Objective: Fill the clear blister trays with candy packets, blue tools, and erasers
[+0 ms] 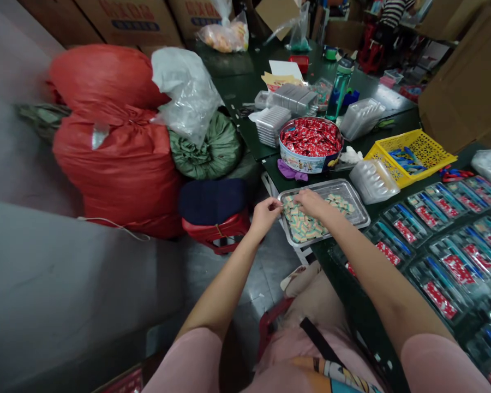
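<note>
A shallow metal tray (354, 225) holds many small two-tone pieces (305, 225), cream and teal, and sits at the table's near corner. My left hand (265, 213) is at the tray's left rim with its fingers pinched together; something small seems to be between the fingertips, too small to name. Over the pieces, inside the tray, my right hand (311, 203) reaches down with its fingers bent. Its fingertips are among the pieces, and whether it grips one is hidden.
Behind the tray stand a round tin (306, 164) of red packets, clear plastic trays (374, 181) and a yellow basket (413, 173) with blue items. Rows of filled clear packs (433, 292) cover the right side. Red sacks (114, 158) and a cushioned stool (213, 202) stand left.
</note>
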Motion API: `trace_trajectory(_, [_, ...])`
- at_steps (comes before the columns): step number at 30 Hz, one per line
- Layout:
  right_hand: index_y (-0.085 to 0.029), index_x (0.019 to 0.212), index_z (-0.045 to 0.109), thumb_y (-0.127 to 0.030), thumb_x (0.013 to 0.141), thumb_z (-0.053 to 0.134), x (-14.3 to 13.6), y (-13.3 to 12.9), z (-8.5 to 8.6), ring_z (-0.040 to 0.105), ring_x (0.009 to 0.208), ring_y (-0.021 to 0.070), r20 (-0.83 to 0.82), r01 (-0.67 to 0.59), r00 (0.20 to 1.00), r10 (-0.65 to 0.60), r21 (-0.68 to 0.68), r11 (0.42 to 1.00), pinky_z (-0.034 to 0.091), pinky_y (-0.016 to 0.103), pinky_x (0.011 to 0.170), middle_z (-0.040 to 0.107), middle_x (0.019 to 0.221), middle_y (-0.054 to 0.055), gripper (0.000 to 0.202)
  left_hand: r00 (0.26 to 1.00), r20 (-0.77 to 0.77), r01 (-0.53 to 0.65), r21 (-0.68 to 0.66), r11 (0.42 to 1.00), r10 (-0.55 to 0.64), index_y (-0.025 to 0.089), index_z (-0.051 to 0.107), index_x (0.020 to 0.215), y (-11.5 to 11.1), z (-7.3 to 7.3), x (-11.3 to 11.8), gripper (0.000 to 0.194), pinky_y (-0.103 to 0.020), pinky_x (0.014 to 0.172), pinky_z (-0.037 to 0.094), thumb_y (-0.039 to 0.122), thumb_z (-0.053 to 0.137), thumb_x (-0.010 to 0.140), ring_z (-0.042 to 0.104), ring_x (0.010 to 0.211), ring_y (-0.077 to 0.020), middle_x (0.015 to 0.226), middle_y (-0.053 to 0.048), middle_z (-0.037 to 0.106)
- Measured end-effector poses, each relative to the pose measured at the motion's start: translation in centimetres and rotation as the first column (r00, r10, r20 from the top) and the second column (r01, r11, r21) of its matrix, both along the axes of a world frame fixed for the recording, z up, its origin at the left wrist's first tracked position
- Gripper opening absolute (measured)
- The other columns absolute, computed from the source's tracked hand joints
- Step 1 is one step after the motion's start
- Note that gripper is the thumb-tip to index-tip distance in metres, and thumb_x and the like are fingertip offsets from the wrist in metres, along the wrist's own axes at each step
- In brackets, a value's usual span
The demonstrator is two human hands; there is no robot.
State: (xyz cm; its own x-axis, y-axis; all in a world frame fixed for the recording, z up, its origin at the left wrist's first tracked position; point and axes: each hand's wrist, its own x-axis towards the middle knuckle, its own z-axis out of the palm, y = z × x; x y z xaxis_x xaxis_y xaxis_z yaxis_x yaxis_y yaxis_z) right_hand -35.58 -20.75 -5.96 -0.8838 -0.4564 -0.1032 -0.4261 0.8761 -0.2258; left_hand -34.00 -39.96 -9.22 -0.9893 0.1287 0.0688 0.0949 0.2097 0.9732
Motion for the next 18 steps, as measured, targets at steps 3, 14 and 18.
trace_trajectory(3, [-0.016, 0.094, 0.071, -0.009, 0.078, 0.062, 0.5, 0.6, -0.2, 0.055, 0.099, 0.0238, -0.026, 0.027, 0.999, -0.030, -0.113, 0.993, 0.042, 0.034, 0.088, 0.064, 0.098, 0.011, 0.019, 0.997, 0.066, -0.038, 0.152, 0.988, 0.028, 0.017, 0.064, 0.066, 0.1, 0.1, 0.6, 0.012, -0.023, 0.057, 0.036, 0.025, 0.072, 0.063, 0.048, 0.057, -0.0109, 0.060, 0.002, 0.057])
trace_trajectory(14, [-0.018, 0.093, 0.068, -0.030, 0.077, 0.065, 4.0, 3.2, 0.5, 0.061, 0.078, 0.0162, 0.088, 0.253, 0.949, -0.304, -0.787, 0.563, 0.047, 0.029, 0.076, 0.069, 0.086, 0.003, 0.020, 0.991, 0.123, -0.005, 0.473, 0.881, -0.061, 0.016, 0.066, 0.070, 5.0, 1.9, 3.3, 0.019, -0.027, 0.075, 0.046, 0.025, 0.078, 0.059, 0.061, 0.082, -0.0151, 0.103, -0.006, 0.068])
trace_trajectory(18, [-0.017, 0.095, 0.069, -0.035, 0.077, 0.066, 5.3, 3.4, 0.3, 0.063, 0.077, 0.0162, 0.188, 0.280, 0.951, -0.244, -0.858, 0.431, 0.049, 0.029, 0.075, 0.071, 0.088, 0.004, 0.025, 0.986, 0.148, -0.014, 0.538, 0.843, -0.079, 0.017, 0.065, 0.070, 6.6, 2.2, 3.6, 0.021, -0.028, 0.076, 0.047, 0.027, 0.079, 0.058, 0.062, 0.084, -0.0160, 0.105, -0.006, 0.068])
